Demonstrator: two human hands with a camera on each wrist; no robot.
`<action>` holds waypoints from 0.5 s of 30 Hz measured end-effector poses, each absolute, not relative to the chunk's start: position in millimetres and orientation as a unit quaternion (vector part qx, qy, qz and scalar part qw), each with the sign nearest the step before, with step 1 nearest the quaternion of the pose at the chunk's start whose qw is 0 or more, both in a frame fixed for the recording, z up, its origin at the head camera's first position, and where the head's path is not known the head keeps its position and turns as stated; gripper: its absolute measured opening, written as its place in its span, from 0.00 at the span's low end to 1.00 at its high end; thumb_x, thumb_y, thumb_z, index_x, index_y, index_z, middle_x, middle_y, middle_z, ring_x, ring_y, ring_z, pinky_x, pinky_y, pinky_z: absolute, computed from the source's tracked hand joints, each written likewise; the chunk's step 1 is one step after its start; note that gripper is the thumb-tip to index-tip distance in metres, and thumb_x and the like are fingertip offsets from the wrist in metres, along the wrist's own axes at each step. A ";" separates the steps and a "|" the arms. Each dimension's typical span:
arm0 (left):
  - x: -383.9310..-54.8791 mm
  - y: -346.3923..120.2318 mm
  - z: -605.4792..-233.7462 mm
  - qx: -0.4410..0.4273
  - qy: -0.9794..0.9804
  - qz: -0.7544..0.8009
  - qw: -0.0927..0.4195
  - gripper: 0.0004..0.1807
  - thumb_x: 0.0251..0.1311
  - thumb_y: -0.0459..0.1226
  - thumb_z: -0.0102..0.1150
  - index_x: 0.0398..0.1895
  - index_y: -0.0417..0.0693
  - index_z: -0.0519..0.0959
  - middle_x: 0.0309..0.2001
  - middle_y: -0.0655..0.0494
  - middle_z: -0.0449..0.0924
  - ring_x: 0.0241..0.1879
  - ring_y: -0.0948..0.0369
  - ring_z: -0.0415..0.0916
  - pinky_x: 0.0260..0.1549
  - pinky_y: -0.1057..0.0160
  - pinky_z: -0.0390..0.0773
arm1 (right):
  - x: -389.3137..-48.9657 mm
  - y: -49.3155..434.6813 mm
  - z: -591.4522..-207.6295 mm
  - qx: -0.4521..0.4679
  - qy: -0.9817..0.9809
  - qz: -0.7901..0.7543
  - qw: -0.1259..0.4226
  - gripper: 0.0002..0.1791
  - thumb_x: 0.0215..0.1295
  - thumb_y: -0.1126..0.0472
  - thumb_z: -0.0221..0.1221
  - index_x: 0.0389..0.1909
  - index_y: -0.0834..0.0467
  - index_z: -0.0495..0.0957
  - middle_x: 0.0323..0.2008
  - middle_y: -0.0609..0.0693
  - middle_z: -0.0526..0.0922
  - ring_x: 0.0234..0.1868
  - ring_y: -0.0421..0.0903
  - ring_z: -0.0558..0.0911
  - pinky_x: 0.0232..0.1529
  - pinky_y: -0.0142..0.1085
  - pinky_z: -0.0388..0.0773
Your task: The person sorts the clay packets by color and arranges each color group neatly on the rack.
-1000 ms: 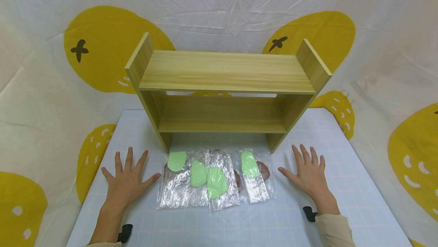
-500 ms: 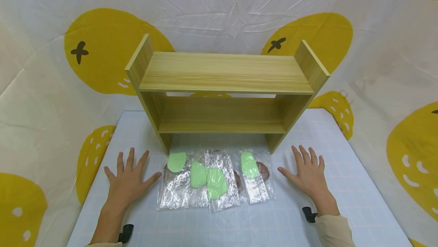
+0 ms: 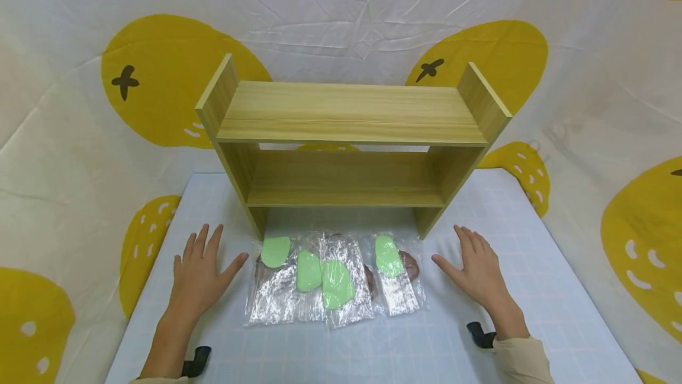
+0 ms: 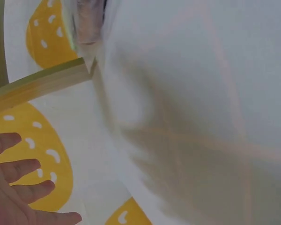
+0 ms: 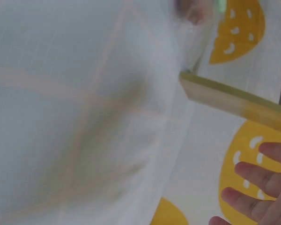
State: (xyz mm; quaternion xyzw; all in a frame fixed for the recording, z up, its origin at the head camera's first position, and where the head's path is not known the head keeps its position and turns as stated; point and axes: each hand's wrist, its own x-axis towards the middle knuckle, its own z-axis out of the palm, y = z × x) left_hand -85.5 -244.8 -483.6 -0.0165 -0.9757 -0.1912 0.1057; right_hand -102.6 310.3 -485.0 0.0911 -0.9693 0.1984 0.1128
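Several clear plastic packets (image 3: 288,301) lie side by side in front of a wooden shelf unit (image 3: 346,177). Each shows a light green rounded piece (image 3: 338,284), and brown rounded shapes (image 3: 409,265) show through some of the plastic. To their left is my left hand (image 3: 197,280), palm down with thumb apart from the fingers, holding nothing. My right hand (image 3: 481,274) mirrors it on the right, its thumb pointing toward the rightmost packet. In the wrist views, straight fingers of the left hand (image 4: 18,187) and right hand (image 5: 262,187) appear at the lower corners, above the cloth.
The shelf unit's upper board (image 3: 351,112) sits between two raised side panels, with a lower board (image 3: 346,192) beneath. A pale checked cloth (image 3: 341,360) covers the table. Behind hangs a white curtain (image 3: 341,17) with big yellow fruit prints.
The left hand's spread fingers have drawn closer together and its outer edge has turned down. The right hand's fingers have also come together. The packets and shelf unit have stayed put.
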 end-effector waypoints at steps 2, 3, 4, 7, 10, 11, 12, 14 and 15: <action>-85.7 -243.9 -480.2 -0.016 -0.971 -0.208 0.115 0.48 0.65 0.61 0.56 0.77 0.40 0.56 0.73 0.29 0.53 0.70 0.29 0.49 0.52 0.16 0.51 | -102.0 308.1 -481.5 0.083 -0.967 0.223 0.095 0.48 0.64 0.42 0.65 0.72 0.69 0.59 0.67 0.72 0.64 0.66 0.72 0.61 0.60 0.71 0.59; -85.6 -243.4 -478.4 -0.017 -0.969 -0.216 0.120 0.47 0.65 0.60 0.57 0.77 0.40 0.56 0.73 0.29 0.53 0.70 0.29 0.49 0.51 0.16 0.51 | -101.3 306.8 -479.4 0.075 -0.965 0.237 0.081 0.47 0.65 0.42 0.64 0.72 0.69 0.58 0.68 0.72 0.63 0.67 0.72 0.60 0.60 0.71 0.59; -85.5 -242.9 -476.3 -0.016 -0.966 -0.228 0.124 0.47 0.65 0.59 0.57 0.77 0.40 0.56 0.73 0.30 0.53 0.70 0.29 0.49 0.51 0.15 0.51 | -100.9 305.4 -477.3 0.069 -0.963 0.251 0.067 0.47 0.66 0.42 0.64 0.73 0.69 0.57 0.68 0.72 0.62 0.68 0.72 0.60 0.61 0.71 0.59; -84.8 -240.6 -469.5 -0.014 -0.955 -0.264 0.133 0.46 0.66 0.57 0.58 0.78 0.41 0.55 0.74 0.31 0.52 0.71 0.30 0.47 0.54 0.16 0.48 | -99.3 300.5 -471.3 0.047 -0.958 0.281 0.024 0.48 0.68 0.41 0.61 0.74 0.68 0.54 0.70 0.72 0.59 0.69 0.72 0.57 0.62 0.71 0.59; -84.4 -238.9 -462.6 -0.018 -0.944 -0.298 0.143 0.45 0.67 0.55 0.59 0.78 0.41 0.55 0.75 0.32 0.52 0.72 0.32 0.46 0.60 0.21 0.49 | -97.3 296.4 -466.6 0.037 -0.953 0.302 0.000 0.47 0.69 0.41 0.60 0.75 0.67 0.53 0.71 0.71 0.58 0.70 0.71 0.57 0.63 0.70 0.59; -84.1 -238.3 -460.3 -0.019 -0.940 -0.309 0.145 0.45 0.67 0.54 0.59 0.78 0.41 0.54 0.75 0.33 0.52 0.72 0.33 0.47 0.61 0.23 0.50 | -96.6 295.4 -465.6 0.037 -0.951 0.308 -0.002 0.47 0.70 0.41 0.59 0.75 0.67 0.54 0.71 0.71 0.58 0.70 0.71 0.57 0.62 0.70 0.60; -83.9 -237.7 -458.0 -0.021 -0.937 -0.318 0.145 0.44 0.68 0.54 0.59 0.78 0.42 0.54 0.75 0.34 0.51 0.72 0.34 0.47 0.63 0.25 0.50 | -95.8 294.5 -464.8 0.038 -0.949 0.314 -0.004 0.46 0.70 0.41 0.59 0.75 0.67 0.54 0.71 0.71 0.58 0.70 0.70 0.58 0.62 0.70 0.61; -83.6 -236.9 -453.2 -0.027 -0.931 -0.334 0.146 0.44 0.68 0.52 0.59 0.78 0.42 0.54 0.75 0.34 0.51 0.72 0.35 0.48 0.64 0.28 0.52 | -94.4 293.4 -464.5 0.042 -0.943 0.329 -0.005 0.45 0.71 0.43 0.59 0.75 0.67 0.54 0.71 0.70 0.60 0.69 0.69 0.61 0.61 0.68 0.64; -83.5 -236.5 -450.5 -0.030 -0.928 -0.342 0.146 0.43 0.69 0.51 0.59 0.78 0.42 0.54 0.75 0.34 0.52 0.72 0.35 0.49 0.65 0.28 0.52 | -93.8 292.7 -464.5 0.045 -0.940 0.337 -0.007 0.44 0.71 0.44 0.59 0.75 0.66 0.54 0.71 0.69 0.60 0.68 0.69 0.62 0.61 0.68 0.65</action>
